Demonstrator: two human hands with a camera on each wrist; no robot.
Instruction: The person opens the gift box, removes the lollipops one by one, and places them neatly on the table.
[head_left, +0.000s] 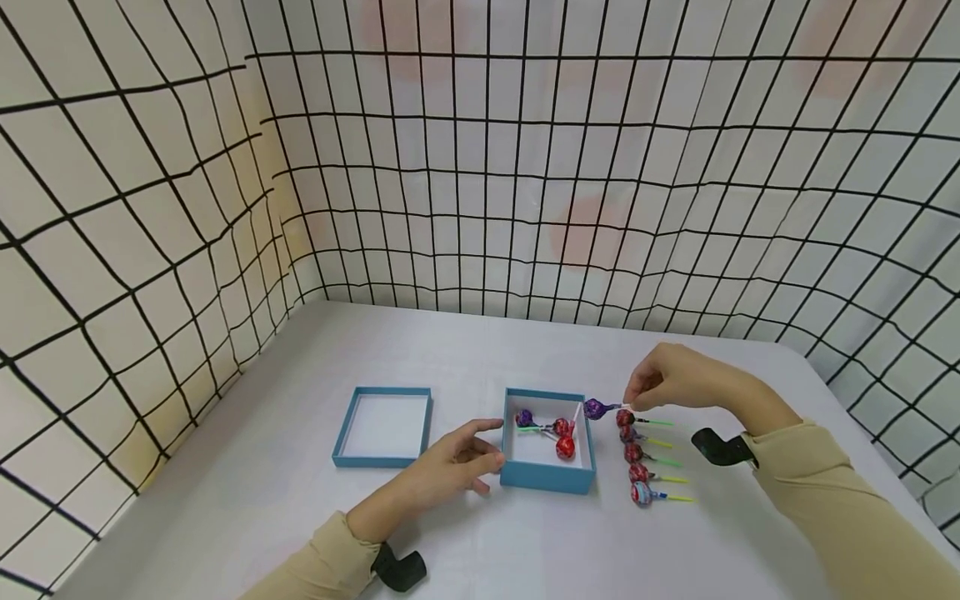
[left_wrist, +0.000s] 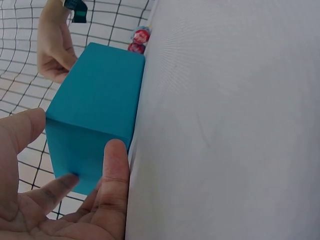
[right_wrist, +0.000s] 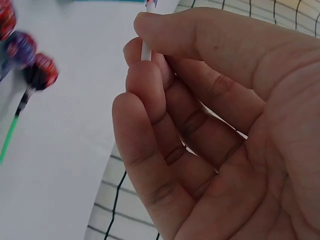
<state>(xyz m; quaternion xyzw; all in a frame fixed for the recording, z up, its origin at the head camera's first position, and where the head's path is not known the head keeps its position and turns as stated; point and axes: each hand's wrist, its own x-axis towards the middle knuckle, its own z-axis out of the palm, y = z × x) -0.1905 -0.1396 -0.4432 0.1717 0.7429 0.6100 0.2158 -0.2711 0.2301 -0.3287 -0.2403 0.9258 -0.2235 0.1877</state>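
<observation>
My right hand [head_left: 678, 379] pinches the white stick [right_wrist: 146, 52] of a purple-wrapped lollipop [head_left: 595, 408] between thumb and fingers. The lollipop's head is at the right rim of an open blue box [head_left: 547, 479]. Inside the box lie a purple lollipop [head_left: 524, 417] and red ones [head_left: 566, 447]. My left hand [head_left: 448, 465] is at the box's left side, its fingers spread and touching the blue wall [left_wrist: 85, 150]. Right of the box, several lollipops stand in a column, their sticks pointing right; the nearest has a blue-and-red wrapper [head_left: 641, 493].
A shallow blue-rimmed lid [head_left: 375, 462] with a white inside lies left of the box. All of this is on a white table [head_left: 525, 550]. Black grid netting [head_left: 487, 175] over white walls rises behind and at both sides.
</observation>
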